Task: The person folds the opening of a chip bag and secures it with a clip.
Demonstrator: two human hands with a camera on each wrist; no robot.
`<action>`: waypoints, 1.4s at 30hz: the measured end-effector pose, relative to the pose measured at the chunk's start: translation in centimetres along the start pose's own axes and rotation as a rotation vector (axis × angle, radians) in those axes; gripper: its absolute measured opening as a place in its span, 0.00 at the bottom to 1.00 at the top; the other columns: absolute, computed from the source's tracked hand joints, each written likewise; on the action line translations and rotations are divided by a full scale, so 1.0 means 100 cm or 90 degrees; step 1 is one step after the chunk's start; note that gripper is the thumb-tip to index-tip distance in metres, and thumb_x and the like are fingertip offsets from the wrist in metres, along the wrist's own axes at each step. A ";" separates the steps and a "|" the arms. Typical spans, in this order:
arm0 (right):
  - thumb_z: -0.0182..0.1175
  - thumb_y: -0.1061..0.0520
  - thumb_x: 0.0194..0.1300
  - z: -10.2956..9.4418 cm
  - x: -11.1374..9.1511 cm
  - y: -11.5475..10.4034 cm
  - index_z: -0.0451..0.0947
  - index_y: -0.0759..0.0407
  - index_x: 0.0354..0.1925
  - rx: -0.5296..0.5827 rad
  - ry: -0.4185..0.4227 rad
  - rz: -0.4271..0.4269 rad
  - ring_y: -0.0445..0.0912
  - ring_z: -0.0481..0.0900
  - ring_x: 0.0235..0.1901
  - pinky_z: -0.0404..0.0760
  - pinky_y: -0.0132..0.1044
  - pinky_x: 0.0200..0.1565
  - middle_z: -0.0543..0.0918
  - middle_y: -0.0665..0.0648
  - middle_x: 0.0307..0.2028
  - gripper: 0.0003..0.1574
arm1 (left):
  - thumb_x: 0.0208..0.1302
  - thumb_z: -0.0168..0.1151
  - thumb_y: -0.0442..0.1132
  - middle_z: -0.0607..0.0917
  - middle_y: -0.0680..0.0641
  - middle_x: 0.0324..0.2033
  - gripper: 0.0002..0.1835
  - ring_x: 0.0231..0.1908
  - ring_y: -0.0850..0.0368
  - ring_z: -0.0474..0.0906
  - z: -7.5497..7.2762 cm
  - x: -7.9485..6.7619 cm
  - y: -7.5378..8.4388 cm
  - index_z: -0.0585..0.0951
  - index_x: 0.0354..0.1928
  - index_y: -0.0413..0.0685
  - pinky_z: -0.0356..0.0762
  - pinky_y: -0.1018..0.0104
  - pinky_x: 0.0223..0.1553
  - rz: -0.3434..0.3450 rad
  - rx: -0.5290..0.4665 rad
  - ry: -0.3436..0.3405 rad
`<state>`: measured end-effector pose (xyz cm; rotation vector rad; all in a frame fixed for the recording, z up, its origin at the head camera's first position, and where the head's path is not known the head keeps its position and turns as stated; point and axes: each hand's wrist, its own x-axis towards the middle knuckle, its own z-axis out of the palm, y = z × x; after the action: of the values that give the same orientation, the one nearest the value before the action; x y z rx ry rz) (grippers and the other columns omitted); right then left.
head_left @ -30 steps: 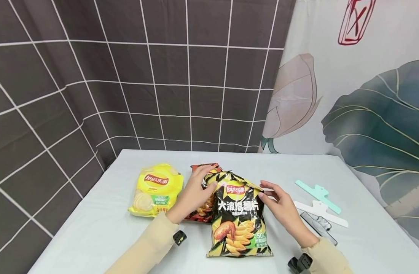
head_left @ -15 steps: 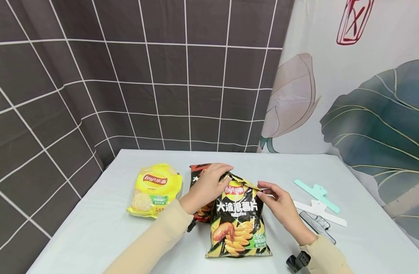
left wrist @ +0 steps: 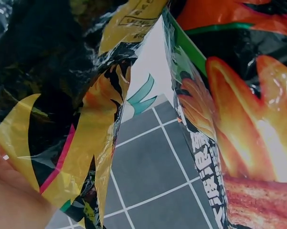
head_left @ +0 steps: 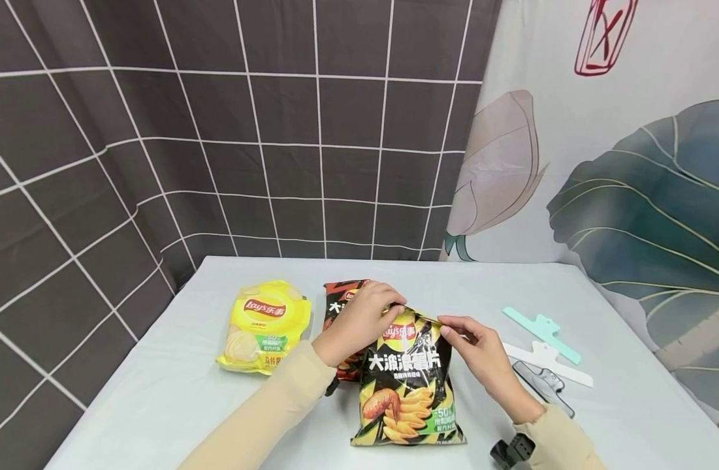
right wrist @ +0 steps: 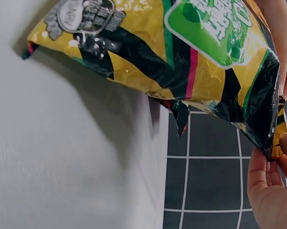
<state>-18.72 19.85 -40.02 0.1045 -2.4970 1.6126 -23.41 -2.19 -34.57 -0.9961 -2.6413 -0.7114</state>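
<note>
A black and yellow bag of Lay's potato chips [head_left: 403,391] lies in front of me, its top edge folded over. My left hand [head_left: 359,323] pinches the left part of that fold, thumb on the front and fingers over the top. At the top right corner my right hand [head_left: 479,349] pinches the fold between thumb and fingers, also seen with the folded edge [right wrist: 279,136] in the right wrist view. Behind, partly covered by the black bag and my left hand, lies a red chip bag [head_left: 335,302]. The left wrist view shows the black bag [left wrist: 19,114] close up.
A yellow Lay's bag [head_left: 265,326] lies to the left. On the right lie a mint green bag clip [head_left: 541,331], a white clip [head_left: 547,362] and a clear grey clip [head_left: 544,386]. All rest on a white table [head_left: 147,405], with a dark gridded curtain [head_left: 288,170] behind.
My left hand has moved right along the top of the black bag and now grips the fold. The top edge is flatter and straighter. My right hand stays at its corner.
</note>
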 end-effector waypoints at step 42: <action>0.62 0.58 0.64 0.005 -0.015 -0.004 0.78 0.68 0.54 0.161 -0.057 0.031 0.32 0.81 0.47 0.78 0.27 0.50 0.84 0.35 0.43 0.22 | 0.67 0.52 0.30 0.88 0.53 0.37 0.13 0.36 0.65 0.80 -0.016 0.000 -0.017 0.86 0.39 0.50 0.77 0.73 0.42 0.075 -0.158 -0.056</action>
<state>-17.25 19.18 -40.15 0.1502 -2.3625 1.9789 -24.44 -4.12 -33.78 -1.2640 -2.5850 -1.0068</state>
